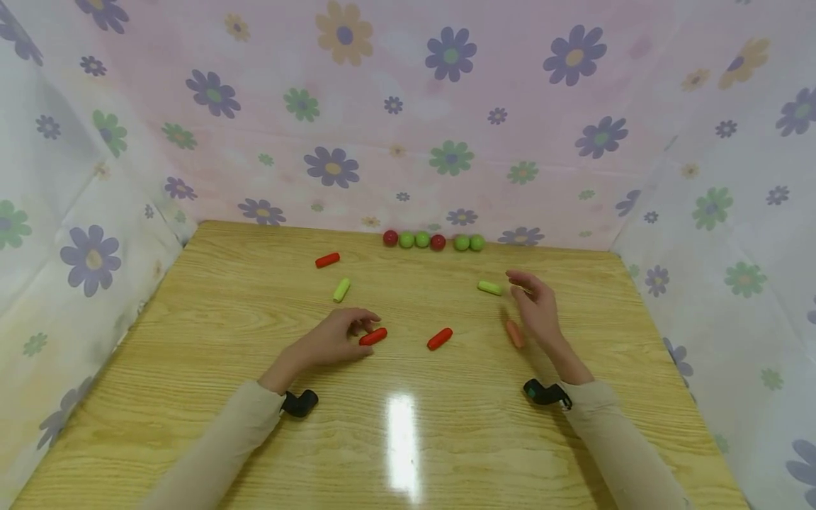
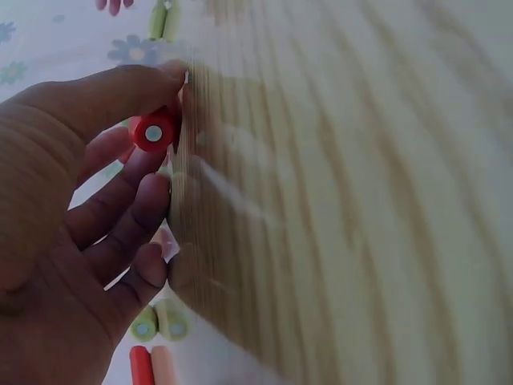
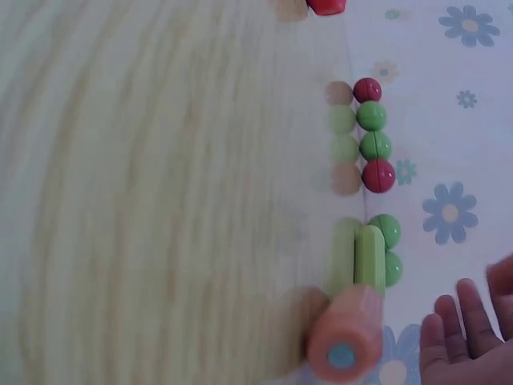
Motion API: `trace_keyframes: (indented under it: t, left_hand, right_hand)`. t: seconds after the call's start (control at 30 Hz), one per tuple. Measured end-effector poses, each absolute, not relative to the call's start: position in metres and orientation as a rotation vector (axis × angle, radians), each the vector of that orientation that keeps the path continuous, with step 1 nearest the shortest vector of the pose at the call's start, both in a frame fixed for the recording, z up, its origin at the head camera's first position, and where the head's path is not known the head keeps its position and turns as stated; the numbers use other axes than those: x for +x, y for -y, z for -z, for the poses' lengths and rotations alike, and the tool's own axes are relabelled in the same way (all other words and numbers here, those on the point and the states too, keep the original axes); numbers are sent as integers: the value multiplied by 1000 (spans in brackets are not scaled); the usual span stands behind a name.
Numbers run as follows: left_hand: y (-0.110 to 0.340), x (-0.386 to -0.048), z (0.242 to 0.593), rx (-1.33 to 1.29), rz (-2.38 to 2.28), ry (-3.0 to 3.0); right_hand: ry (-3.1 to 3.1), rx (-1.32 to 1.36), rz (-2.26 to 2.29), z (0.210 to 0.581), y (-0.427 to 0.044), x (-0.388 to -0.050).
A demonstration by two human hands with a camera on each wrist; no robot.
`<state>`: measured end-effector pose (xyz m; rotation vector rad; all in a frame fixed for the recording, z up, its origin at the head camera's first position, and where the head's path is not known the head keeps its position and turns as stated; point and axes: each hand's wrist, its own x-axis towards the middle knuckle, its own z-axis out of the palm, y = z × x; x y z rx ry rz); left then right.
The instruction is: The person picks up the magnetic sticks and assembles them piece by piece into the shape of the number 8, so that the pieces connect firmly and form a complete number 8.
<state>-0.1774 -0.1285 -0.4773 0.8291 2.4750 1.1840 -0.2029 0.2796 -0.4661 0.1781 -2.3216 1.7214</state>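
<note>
My left hand (image 1: 334, 338) rests low on the table around a red stick (image 1: 372, 336), thumb on its near side and fingers beyond it. In the left wrist view the stick's round end (image 2: 152, 133), with a pale spot, shows between thumb and fingers; space shows about it in the head view. Over the right side, my right hand (image 1: 538, 312) has loosely extended fingers and holds nothing. Next to it lie an orange stick (image 1: 515, 333) and a light green stick (image 1: 489, 287). Another red stick (image 1: 440, 338) lies between the hands.
Farther left lie a red stick (image 1: 327, 260) and a light green stick (image 1: 341, 290). Red balls (image 1: 390, 238) and green balls (image 1: 462, 242) line the table's back edge, against flowered cloth (image 1: 395, 127). Both wrists wear black devices (image 1: 299, 404). Glare marks the wooden table (image 1: 472, 439).
</note>
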Motion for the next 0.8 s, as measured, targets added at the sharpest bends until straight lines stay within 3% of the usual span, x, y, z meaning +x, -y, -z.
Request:
trace_keyframes:
  t: [0.8]
  left_hand:
    - [93,-188,486,603,-1478,-2485]
  right_hand:
    - [1898,244,-2239,480,-255,-231]
